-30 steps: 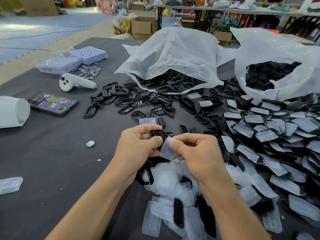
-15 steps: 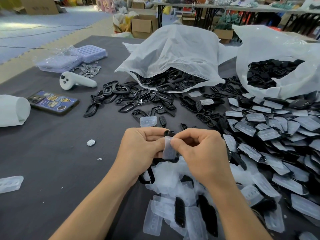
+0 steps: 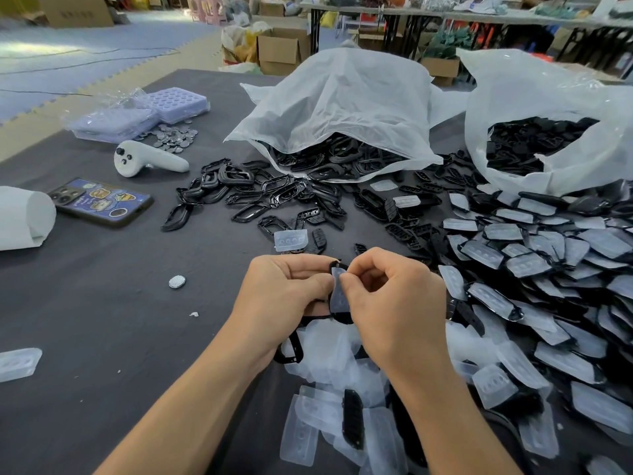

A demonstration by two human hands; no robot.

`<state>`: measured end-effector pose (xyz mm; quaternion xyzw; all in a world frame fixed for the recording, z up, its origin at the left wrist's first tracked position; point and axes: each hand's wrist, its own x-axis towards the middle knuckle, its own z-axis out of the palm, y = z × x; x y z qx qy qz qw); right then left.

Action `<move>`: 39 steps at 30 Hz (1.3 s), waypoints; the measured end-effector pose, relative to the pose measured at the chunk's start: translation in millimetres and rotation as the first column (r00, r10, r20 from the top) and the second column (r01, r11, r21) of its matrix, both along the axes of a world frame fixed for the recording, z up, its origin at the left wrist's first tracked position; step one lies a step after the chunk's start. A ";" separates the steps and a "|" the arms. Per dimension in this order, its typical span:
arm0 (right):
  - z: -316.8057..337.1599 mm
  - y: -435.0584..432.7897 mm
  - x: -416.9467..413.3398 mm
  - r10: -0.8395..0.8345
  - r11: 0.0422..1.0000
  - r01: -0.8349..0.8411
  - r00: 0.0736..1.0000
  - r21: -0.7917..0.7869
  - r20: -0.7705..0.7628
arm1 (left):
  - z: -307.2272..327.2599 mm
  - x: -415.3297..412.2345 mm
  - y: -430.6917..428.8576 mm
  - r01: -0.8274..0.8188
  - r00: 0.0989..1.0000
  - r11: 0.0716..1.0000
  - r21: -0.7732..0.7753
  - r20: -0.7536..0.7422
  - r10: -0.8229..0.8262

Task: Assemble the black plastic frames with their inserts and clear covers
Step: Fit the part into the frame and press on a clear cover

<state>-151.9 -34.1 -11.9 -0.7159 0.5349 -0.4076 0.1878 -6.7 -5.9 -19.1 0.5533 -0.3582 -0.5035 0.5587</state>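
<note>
My left hand (image 3: 284,296) grips a black plastic frame (image 3: 342,317) at the table's middle. My right hand (image 3: 390,303) pinches a clear cover (image 3: 339,293) and presses it against that frame; most of the frame is hidden by my fingers. Loose clear covers (image 3: 329,365) lie heaped just below my hands, with a black insert (image 3: 352,419) among them. Empty black frames (image 3: 253,190) are scattered beyond my hands. A large pile of assembled pieces (image 3: 534,255) fills the right side.
Two white plastic bags (image 3: 342,104) (image 3: 534,97) of black parts stand at the back. A phone (image 3: 102,202), a white controller (image 3: 147,161), purple trays (image 3: 137,111), small silver discs (image 3: 171,135) and a white roll (image 3: 24,217) lie on the left of the dark table (image 3: 85,320).
My hands have drawn closer together and lifted slightly; the clear cover has turned from angled beside the frame to pressed flat against it.
</note>
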 end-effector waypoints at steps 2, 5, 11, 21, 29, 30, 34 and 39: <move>1.1 0.1 0.2 -0.003 1.000 0.003 1.000 0.009 -0.016 | 0.6 -0.4 0.5 -0.001 1.000 1.000 0.009 0.008 0.001; 1.0 -1.1 0.0 -0.015 0.999 0.015 1.000 0.052 0.000 | 1.1 0.3 1.8 0.013 1.000 1.000 0.003 -0.004 -0.013; 1.1 -4.3 -4.0 0.024 0.980 -0.046 0.993 0.191 0.113 | 2.6 0.3 3.9 0.033 0.999 0.999 -0.012 0.010 -0.033; -0.2 -8.4 -4.3 0.080 0.935 -0.179 0.948 0.305 0.309 | 3.8 -1.6 2.7 -0.030 0.998 0.995 -0.092 0.050 0.035; -1.4 -4.9 0.6 0.122 0.954 -0.197 0.944 0.228 0.306 | 3.6 -3.0 -0.3 -0.124 0.991 0.992 -0.031 0.043 0.126; -1.8 -4.4 0.7 0.132 0.951 -0.210 0.940 0.228 0.315 | 3.6 -2.4 -0.5 -0.144 0.989 0.989 -0.036 0.043 0.145; -1.6 -3.0 1.8 0.201 0.916 -0.304 0.912 0.263 0.357 | 2.3 1.1 -1.7 -0.209 0.977 0.975 -0.068 0.035 0.212; -2.2 -6.2 1.8 0.175 0.910 -0.310 0.890 0.275 0.422 | 2.4 5.3 -2.1 -0.107 0.994 0.992 -0.073 0.012 0.108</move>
